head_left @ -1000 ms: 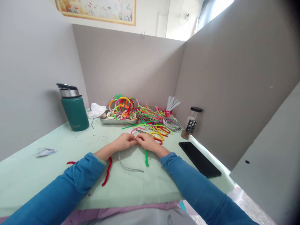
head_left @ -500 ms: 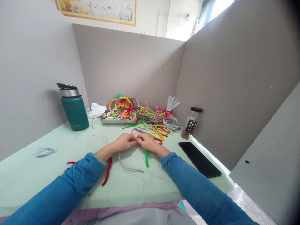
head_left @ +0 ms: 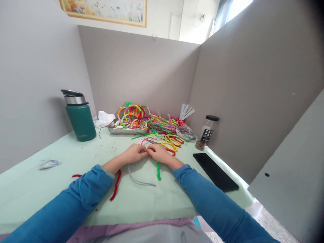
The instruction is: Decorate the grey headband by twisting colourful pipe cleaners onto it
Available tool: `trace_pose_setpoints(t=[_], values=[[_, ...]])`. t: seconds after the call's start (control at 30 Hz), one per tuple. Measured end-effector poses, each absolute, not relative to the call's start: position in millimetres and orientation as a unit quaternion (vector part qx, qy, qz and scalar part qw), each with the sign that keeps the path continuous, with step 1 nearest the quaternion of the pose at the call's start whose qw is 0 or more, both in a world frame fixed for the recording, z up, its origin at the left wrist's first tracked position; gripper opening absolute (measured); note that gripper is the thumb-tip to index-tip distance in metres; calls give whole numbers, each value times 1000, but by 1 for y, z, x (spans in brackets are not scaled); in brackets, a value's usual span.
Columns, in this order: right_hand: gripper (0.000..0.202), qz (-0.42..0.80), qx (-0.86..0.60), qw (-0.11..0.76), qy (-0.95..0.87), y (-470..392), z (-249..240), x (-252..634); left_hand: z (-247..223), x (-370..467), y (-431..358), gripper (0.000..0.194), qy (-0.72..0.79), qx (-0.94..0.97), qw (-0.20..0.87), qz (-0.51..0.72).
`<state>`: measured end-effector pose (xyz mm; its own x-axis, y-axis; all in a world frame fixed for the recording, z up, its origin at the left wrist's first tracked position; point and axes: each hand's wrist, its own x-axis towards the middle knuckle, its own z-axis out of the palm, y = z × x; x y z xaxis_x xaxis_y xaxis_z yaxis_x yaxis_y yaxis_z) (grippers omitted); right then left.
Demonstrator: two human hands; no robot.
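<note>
My left hand and my right hand meet over the middle of the table, fingertips pinched together. Whatever sits between the fingers is hidden. A thin grey wire curves out from beneath my left hand toward the front. From under my right hand a short green pipe cleaner sticks out; I cannot tell whether it is held. A red pipe cleaner lies by my left wrist. Just beyond my right hand are scissors with yellow handles, beside a pink pipe cleaner.
At the back stand a metal tray of shells and pipe-cleaner shapes, a heap of pipe cleaners and a wire coil. A green bottle is left; a clear jar and black phone are right. Grey partitions surround the table.
</note>
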<state>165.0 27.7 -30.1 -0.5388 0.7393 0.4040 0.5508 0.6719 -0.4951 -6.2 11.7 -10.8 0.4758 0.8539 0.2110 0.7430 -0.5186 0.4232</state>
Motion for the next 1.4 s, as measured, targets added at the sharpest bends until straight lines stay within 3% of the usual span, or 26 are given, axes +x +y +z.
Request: trace_pose_setpoints(t=[1.4], values=[[22, 146, -369, 295, -869, 29, -31, 165, -11, -7, 13, 32, 477, 836, 179, 204]])
